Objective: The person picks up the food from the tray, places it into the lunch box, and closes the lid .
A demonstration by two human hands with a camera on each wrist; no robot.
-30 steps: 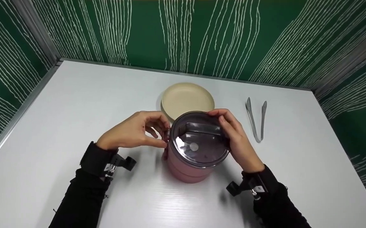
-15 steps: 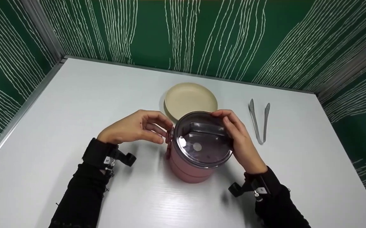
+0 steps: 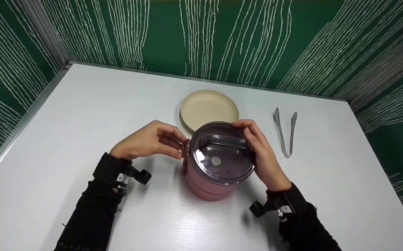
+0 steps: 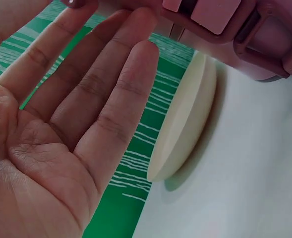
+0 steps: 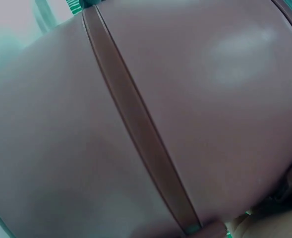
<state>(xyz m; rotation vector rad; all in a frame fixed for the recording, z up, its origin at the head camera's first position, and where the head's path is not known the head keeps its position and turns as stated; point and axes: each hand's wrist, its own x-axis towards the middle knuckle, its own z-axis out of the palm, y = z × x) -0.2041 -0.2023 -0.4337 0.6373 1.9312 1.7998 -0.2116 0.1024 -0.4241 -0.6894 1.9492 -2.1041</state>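
Note:
A round pink food container [image 3: 210,190] with a smoky see-through lid [image 3: 219,167] and a dark carrying handle [image 3: 227,141] stands on the white table. On its left side my left hand [image 3: 149,141] pinches a small reddish latch [image 3: 185,149] between thumb and fingertips. Another pink clasp [image 4: 217,15] shows on the wall in the left wrist view, close to the fingertips. My right hand [image 3: 262,157] grips the right side at the lid's edge, fingers curled over the far rim. The container's wall with a brown band [image 5: 136,119] fills the right wrist view.
Right behind the container lies a cream plate [image 3: 208,108], partly covered by the lid in the head view. Grey tongs [image 3: 285,139] lie spread to the right on the table [image 3: 100,104]. Green walls [image 3: 166,38] with white lines border the table's back and sides.
My left thumb has moved off the latch and then back in against it. The right hand keeps its hold; the container stays in place. The head view has shifted slightly.

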